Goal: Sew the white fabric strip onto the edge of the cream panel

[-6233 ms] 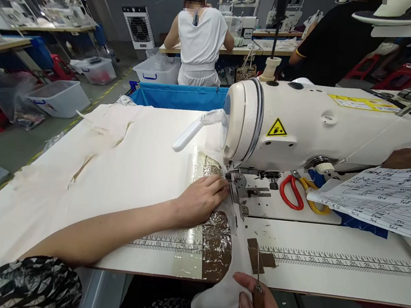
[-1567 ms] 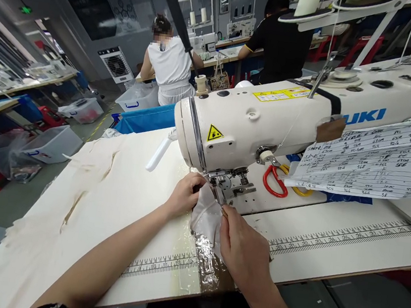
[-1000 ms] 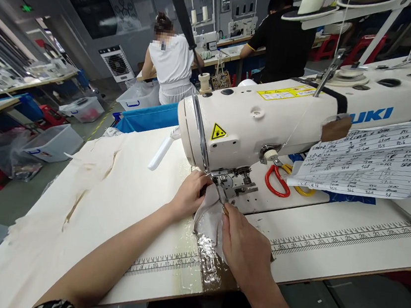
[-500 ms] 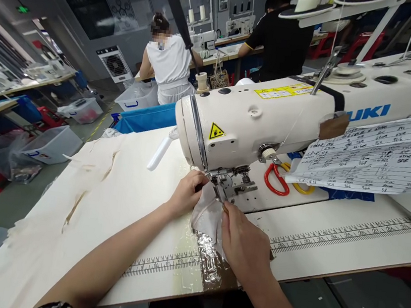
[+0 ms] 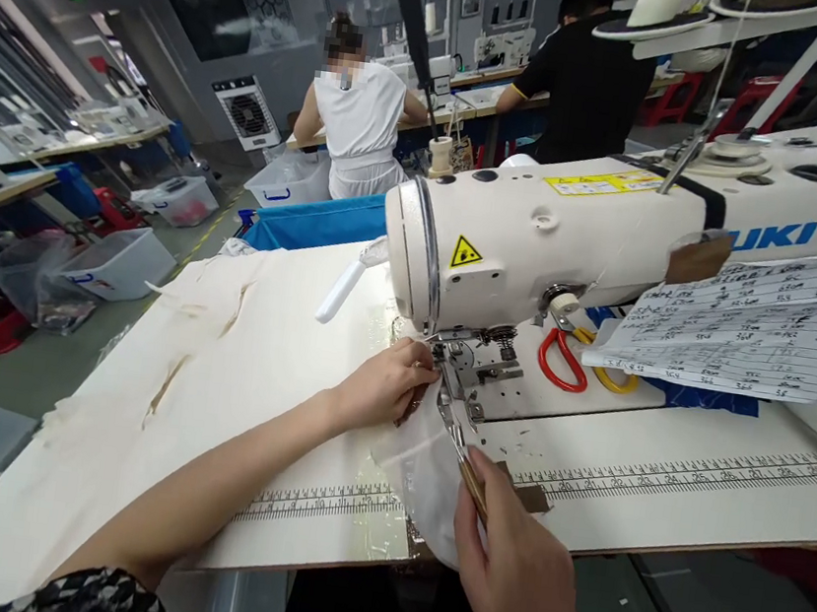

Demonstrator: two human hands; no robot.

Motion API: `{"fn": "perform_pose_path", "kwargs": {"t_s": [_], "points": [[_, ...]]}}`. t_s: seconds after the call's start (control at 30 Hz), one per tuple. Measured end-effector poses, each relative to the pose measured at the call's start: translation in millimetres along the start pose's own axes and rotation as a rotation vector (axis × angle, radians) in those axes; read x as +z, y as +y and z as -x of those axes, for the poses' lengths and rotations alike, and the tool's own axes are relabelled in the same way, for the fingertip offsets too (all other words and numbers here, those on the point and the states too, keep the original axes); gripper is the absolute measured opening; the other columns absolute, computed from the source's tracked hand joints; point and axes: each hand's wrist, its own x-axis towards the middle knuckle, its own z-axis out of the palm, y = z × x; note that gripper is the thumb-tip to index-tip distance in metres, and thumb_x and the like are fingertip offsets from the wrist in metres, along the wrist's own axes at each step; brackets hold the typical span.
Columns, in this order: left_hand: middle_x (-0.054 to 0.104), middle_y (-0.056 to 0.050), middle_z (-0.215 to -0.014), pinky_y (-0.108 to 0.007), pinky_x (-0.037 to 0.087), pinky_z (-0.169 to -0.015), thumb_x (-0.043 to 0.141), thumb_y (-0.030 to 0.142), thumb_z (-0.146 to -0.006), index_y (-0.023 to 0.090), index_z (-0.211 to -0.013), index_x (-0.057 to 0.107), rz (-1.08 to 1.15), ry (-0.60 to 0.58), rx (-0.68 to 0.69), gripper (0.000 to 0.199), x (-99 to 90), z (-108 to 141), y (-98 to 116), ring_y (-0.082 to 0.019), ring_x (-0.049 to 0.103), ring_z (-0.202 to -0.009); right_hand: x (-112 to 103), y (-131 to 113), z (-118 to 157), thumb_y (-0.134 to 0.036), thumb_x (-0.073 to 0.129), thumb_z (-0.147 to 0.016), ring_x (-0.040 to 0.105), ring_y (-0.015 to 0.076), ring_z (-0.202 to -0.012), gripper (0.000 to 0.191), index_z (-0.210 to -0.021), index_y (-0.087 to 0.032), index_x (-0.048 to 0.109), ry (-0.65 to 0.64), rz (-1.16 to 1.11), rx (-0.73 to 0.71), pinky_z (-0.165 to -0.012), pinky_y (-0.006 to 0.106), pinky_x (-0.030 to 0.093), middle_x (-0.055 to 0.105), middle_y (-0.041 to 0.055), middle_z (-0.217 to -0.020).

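Observation:
White fabric (image 5: 431,483) lies under the needle area of the sewing machine (image 5: 505,248) and drapes down to the table's front edge. My left hand (image 5: 388,383) pinches this fabric just left of the presser foot (image 5: 453,376), fingers curled together. A slim tool with a brown handle and metal tip (image 5: 472,483) is gripped in my right hand (image 5: 517,548). Its metal end points up at the fabric in front of the foot; whether it touches is hard to tell.
Red-handled scissors (image 5: 564,361) lie right of the needle, under handwritten sheets (image 5: 750,318). Pale fabric pieces (image 5: 167,386) are on the table's left. A printed ruler (image 5: 625,482) runs along the front. Two people sit at machines beyond.
My right hand has drawn back toward me and right, exposing the tool's brown handle. The fabric spreads lower toward the table edge. My left hand stays beside the foot. The view has shifted slightly.

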Motion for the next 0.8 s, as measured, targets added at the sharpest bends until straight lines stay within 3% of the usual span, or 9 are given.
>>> {"fn": "perform_pose_path", "kwargs": {"t_s": [0.1,0.2,0.5,0.63,0.8], "points": [[0.061,-0.017,-0.114,-0.043,0.055,-0.086,0.035,0.009,-0.095,0.01,-0.11,0.066,-0.163,-0.058,-0.025,0.035,1.6,0.3,13.3,-0.027,0.054,-0.103,-11.6,0.3,21.9,-0.023,0.032,-0.104,0.074,0.014,-0.066,0.031,-0.115,-0.011,0.058,-0.072,-0.075,-0.004,-0.048,0.019,0.051,0.078,0.0079,-0.088],[0.061,-0.019,-0.115,-0.044,0.054,-0.088,0.032,0.01,-0.097,0.005,-0.11,0.064,-0.253,-0.04,-0.052,0.035,8.7,0.5,24.7,-0.029,0.054,-0.107,-15.6,3.6,29.4,-0.023,0.033,-0.103,0.073,0.0147,-0.063,0.026,-0.112,-0.014,0.057,-0.084,-0.072,-0.014,-0.048,0.019,0.051,0.076,0.0063,-0.083],[0.06,-0.018,-0.129,-0.044,0.052,-0.098,0.036,0.012,-0.094,0.004,-0.129,0.057,-0.171,0.037,-0.048,0.042,18.7,16.1,27.3,-0.028,0.053,-0.12,-18.6,7.5,21.6,-0.025,0.031,-0.105,0.073,0.0156,-0.063,0.026,-0.108,-0.017,0.056,-0.103,-0.009,-0.067,-0.049,0.021,0.05,0.075,0.0056,-0.083],[0.06,-0.018,-0.131,-0.046,0.049,-0.1,0.037,0.014,-0.093,0.004,-0.13,0.057,-0.188,0.003,-0.044,0.043,17.0,16.0,27.2,-0.028,0.053,-0.122,-22.0,3.8,13.9,-0.022,0.024,-0.106,0.072,0.0136,-0.058,0.032,-0.107,-0.016,0.055,-0.103,0.033,-0.148,-0.046,0.02,0.05,0.075,0.0043,-0.079],[0.062,-0.017,-0.129,-0.042,0.047,-0.1,0.036,0.016,-0.095,0.002,-0.128,0.057,-0.257,-0.042,-0.069,0.042,14.1,11.9,29.7,-0.028,0.054,-0.12,-19.1,4.6,7.5,-0.02,0.024,-0.105,0.073,0.0137,-0.061,0.032,-0.109,-0.014,0.055,-0.11,0.082,-0.184,-0.049,0.02,0.052,0.077,0.0074,-0.087]]}}
